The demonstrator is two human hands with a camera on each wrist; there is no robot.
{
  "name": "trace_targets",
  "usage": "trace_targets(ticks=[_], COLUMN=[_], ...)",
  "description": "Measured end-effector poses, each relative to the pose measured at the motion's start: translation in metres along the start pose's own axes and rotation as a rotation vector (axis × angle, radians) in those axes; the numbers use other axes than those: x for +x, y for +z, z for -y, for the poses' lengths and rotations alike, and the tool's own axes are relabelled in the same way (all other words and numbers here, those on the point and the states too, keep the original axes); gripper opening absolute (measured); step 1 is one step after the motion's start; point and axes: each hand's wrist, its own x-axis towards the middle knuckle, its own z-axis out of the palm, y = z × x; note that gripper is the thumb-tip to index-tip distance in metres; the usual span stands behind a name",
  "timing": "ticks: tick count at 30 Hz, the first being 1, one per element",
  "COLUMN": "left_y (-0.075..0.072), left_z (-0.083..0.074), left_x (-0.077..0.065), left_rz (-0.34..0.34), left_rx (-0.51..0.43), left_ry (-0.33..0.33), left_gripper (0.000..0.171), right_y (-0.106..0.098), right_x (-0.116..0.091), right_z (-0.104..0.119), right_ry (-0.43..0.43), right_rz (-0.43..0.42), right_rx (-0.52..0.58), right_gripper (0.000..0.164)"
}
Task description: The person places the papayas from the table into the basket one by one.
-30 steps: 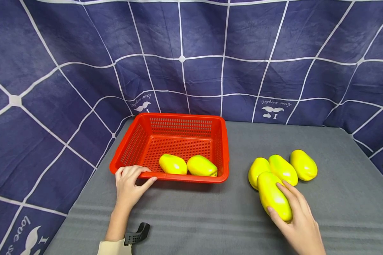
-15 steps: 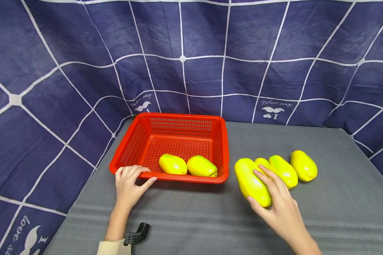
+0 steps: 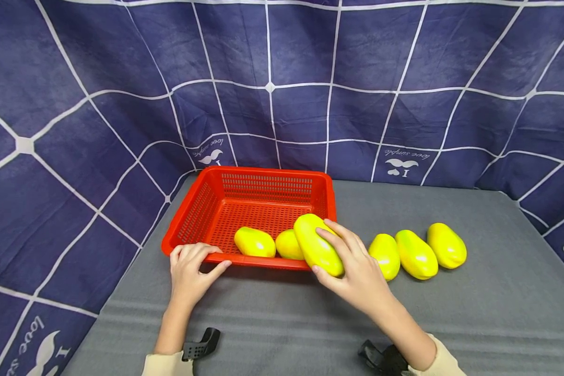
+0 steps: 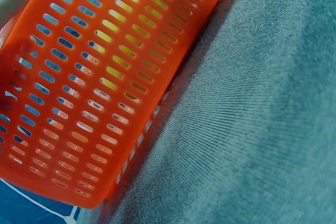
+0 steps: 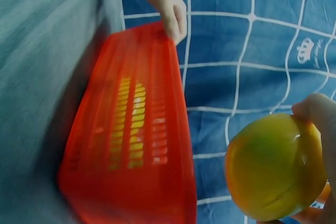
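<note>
The held yellow fruit [image 3: 316,245] is above rim level by the 4 o'clock corner of the red basket [image 3: 263,261], gripped between thumb and fingers of the right hand [image 3: 357,272]. The left hand [image 3: 191,266] pinches the basket's rim at 8 o'clock. 2 basket fruits [image 3: 255,242] lie inside, toward 6 o'clock. 3 loose fruits [image 3: 416,254] rest at 3 o'clock on grey cloth [image 3: 282,318].

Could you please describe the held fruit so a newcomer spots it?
Find the red basket on the grey cloth. In the head view, the yellow fruit overlaps its near right corner, in the right hand. Other fruits lie in the basket or on the cloth; only this one is held.
</note>
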Motion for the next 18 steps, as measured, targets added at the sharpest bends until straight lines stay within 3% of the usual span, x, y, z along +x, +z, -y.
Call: trace_targets(ticks=[7,11,18], left_y=[-0.001,-0.001,-0.001], left_z=[-0.001,0.0,0.0], left_x=[0.001,0.001,0.001], left_rz=[0.01,0.01,0.01], left_rx=[0.016,0.027,0.031], left_ry=[0.003,0.007,0.01], left_gripper=[0.035,0.044,0.055], right_y=[0.025,0.046,0.087], right_x=[0.033,0.055,0.092], right_z=[0.022,0.037,0.056], right_ry=[-0.028,-0.019,0.065], right_rz=[0.122,0.193,0.373], right_rx=[0.022,0.052,0.152], right_gripper=[0.055,0.055,0.058])
